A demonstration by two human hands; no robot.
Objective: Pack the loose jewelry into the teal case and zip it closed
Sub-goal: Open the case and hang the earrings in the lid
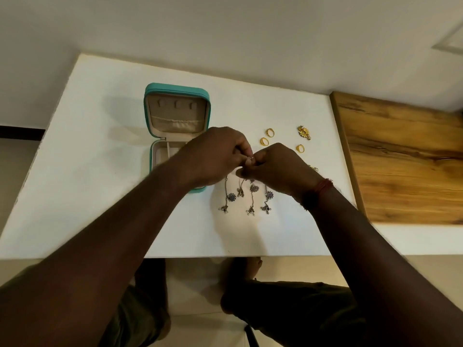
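The teal case (177, 91) lies open on the white table (100, 171), its beige lid standing toward the far side. My left hand (213, 156) and my right hand (273, 169) meet just right of the case and pinch a small silver piece (251, 159) between their fingertips. Silver chains with purple stones (250, 196) hang down from my hands onto the table. Three gold rings (269, 132) and a gold pendant (304, 132) lie further right. My left forearm hides part of the case's lower tray.
A wooden surface (406, 159) adjoins the table on the right. A pale wall runs behind the table. Another small gold piece (314, 168) peeks out beside my right hand. My legs and feet show below the table's near edge.
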